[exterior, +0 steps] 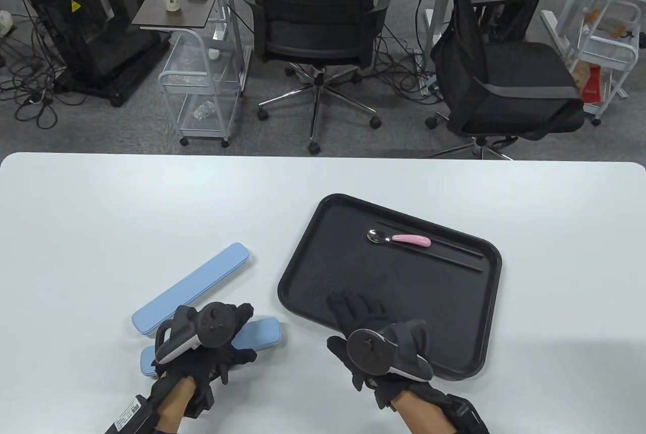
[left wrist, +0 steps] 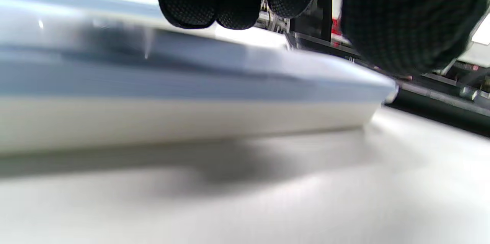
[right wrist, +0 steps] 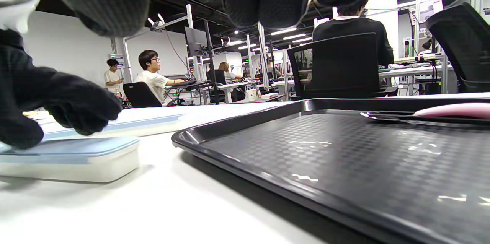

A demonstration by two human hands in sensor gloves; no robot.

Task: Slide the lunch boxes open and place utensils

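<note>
Two slim light-blue lunch boxes lie at the table's left: a long one (exterior: 192, 287) set diagonally and a nearer one (exterior: 260, 333). My left hand (exterior: 229, 335) lies over the nearer box, fingers across its lid (left wrist: 191, 75) and thumb at its right end; the right wrist view shows the fingers (right wrist: 76, 110) on the lid (right wrist: 76, 152). My right hand (exterior: 358, 313) is open and empty, fingers spread over the near-left part of the black tray (exterior: 429, 297). A pink-handled spoon (exterior: 398, 238) and black chopsticks (exterior: 439, 247) lie at the tray's far side.
The tray's raised rim (right wrist: 237, 121) stands right of the boxes. The spoon's pink handle (right wrist: 451, 110) shows low at the right wrist view's right. Two office chairs (exterior: 318, 25) stand beyond the table's far edge.
</note>
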